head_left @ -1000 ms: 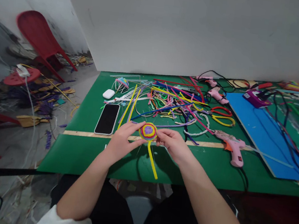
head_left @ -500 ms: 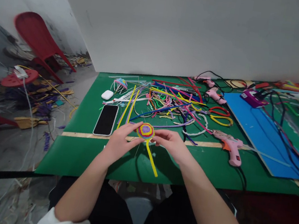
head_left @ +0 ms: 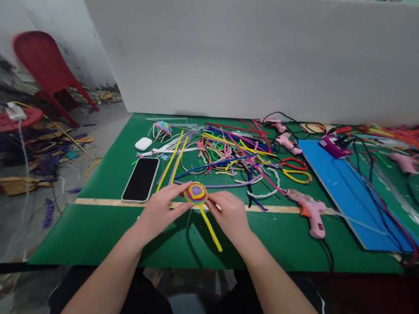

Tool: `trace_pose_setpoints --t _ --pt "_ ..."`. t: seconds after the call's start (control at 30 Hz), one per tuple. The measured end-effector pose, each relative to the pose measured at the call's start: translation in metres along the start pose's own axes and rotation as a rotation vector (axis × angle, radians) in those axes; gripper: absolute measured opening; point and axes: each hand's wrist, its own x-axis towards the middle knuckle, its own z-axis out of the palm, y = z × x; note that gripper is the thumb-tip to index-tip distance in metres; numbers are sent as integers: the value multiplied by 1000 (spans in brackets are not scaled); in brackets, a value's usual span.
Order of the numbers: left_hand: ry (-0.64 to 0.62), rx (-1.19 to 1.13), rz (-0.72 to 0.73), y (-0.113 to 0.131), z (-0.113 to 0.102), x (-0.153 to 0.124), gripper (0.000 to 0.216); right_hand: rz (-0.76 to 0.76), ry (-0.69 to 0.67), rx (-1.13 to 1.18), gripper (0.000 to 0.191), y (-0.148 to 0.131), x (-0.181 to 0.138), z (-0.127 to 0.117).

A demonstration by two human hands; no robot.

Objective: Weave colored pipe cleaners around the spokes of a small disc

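A small domed coil of pipe cleaners [head_left: 196, 192], purple in the middle with yellow and red rings, is held just above the front of the table. One yellow pipe-cleaner end [head_left: 211, 230] hangs from it toward the lower right. My left hand [head_left: 164, 207] pinches the coil's left edge between thumb and fingers. At the right edge my right hand [head_left: 229, 216] is closed, its fingertips against the coil where the yellow end leaves it; the exact grip is partly hidden.
Loose pipe cleaners [head_left: 229, 154] are heaped behind my hands. To the left lie a phone [head_left: 141, 179] and a white case [head_left: 143, 143]. On the right are a pink glue gun [head_left: 313, 213], scissors [head_left: 296, 176] and a blue board [head_left: 344, 197] with cables. A white panel [head_left: 246, 58] stands behind.
The view has tilted up, showing more above the panel. My right fingers have shifted at the coil's edge, and the coil is tilted a little differently. Both hands stay at it.
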Motion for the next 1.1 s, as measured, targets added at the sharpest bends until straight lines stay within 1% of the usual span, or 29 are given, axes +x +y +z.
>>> trace_pose_setpoints --t 0.07,0.13,0.23,0.37,0.5,0.57,0.63,0.73,0.8,0.83,0.9,1.0,1.03,1.1 --pt "-16 -5 3 1 0 -1 44 -25 27 -74 25 1 -1 0" --pt "-35 -8 2 2 -1 -1 43 -42 26 -106 27 1 -1 -1" --pt "-56 -21 8 4 -5 -2 41 -47 0 -76 29 0 0 -3" --pt "-111 -82 27 6 -16 -2 34 -42 -4 -33 29 -1 1 -4" --pt "-133 -55 67 0 -26 -1 33 0 -65 28 31 1 3 -7" --pt "-137 -41 72 -7 -31 -1 33 41 -113 111 31 3 4 -11" --pt "-130 -70 46 -15 -35 1 32 115 -133 250 28 4 5 -17" --pt "-51 -210 -79 -27 -37 3 30 336 -128 543 24 4 6 -24" --pt "-21 -346 -173 -30 -35 4 34 491 -174 754 25 2 8 -26" --pt "-31 -411 -205 -29 -32 4 36 548 -202 844 27 2 8 -27" --pt "-103 -510 -226 -25 -26 4 42 607 -257 964 29 0 9 -26" --pt "-268 -608 -204 -13 -16 1 50 623 -366 1020 31 -1 8 -22" --pt "-305 -633 -198 -9 -12 0 51 623 -408 1032 31 -2 8 -19" --pt "-329 -653 -197 -1 -5 -1 52 631 -464 1056 32 -3 6 -14"
